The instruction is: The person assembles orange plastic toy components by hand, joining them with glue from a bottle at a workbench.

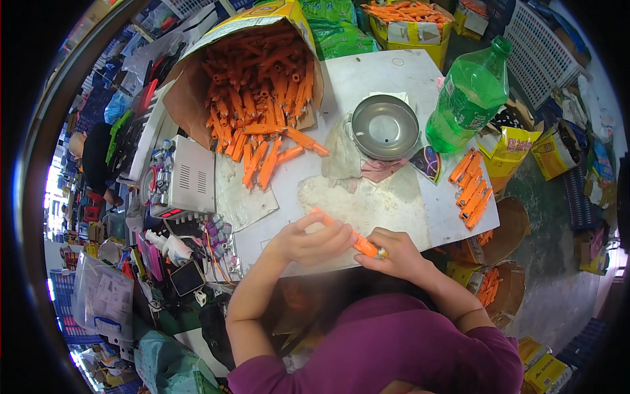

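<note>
My left hand [314, 238] is closed around the middle of a long orange plastic stick-shaped piece [365, 246], held near the front edge of the white table [335, 79]. The fingers of my right hand [392, 255] pinch the piece's near right end, where something small and pale shows; I cannot make out what it is. Beyond my left hand, a pile of like orange pieces [262, 98] spills from a tipped carton [187, 108]. On the right side of the table several more orange pieces [471, 190] lie in a row.
A round grey metal dish [384, 155] sits on the table past my hands, beside a rag [344, 154] and a large green bottle [469, 95]. A metal instrument box [190, 180] stands left. Cartons of orange pieces [489, 285] are at the right; another person [97, 157] is far left.
</note>
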A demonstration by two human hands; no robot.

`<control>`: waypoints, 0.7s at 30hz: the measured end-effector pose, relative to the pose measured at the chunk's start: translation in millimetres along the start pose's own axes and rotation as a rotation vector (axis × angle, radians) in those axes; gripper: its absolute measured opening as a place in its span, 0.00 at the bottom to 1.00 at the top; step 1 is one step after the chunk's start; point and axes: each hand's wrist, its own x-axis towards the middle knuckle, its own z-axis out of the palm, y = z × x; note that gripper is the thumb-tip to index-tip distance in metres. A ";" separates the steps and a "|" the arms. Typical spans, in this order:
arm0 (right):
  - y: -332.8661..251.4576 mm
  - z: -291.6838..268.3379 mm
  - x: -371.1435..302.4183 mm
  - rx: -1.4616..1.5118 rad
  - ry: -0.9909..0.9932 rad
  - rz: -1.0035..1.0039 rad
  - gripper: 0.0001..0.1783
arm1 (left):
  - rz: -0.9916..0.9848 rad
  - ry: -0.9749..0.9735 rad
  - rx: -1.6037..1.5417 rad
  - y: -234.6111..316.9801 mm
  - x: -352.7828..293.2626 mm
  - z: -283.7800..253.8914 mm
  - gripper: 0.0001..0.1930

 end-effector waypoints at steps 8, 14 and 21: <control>16.0 -5.2 -1.8 -0.202 0.241 0.019 0.14 | -0.064 -0.020 0.097 7.7 8.4 12.6 0.12; 67.4 -29.7 3.2 -0.575 0.548 0.267 0.11 | -0.444 -0.129 0.130 9.8 -30.7 9.7 0.18; 75.9 -33.4 6.6 -0.649 0.470 0.366 0.14 | -0.752 -0.262 -0.023 -31.1 -32.8 24.3 0.15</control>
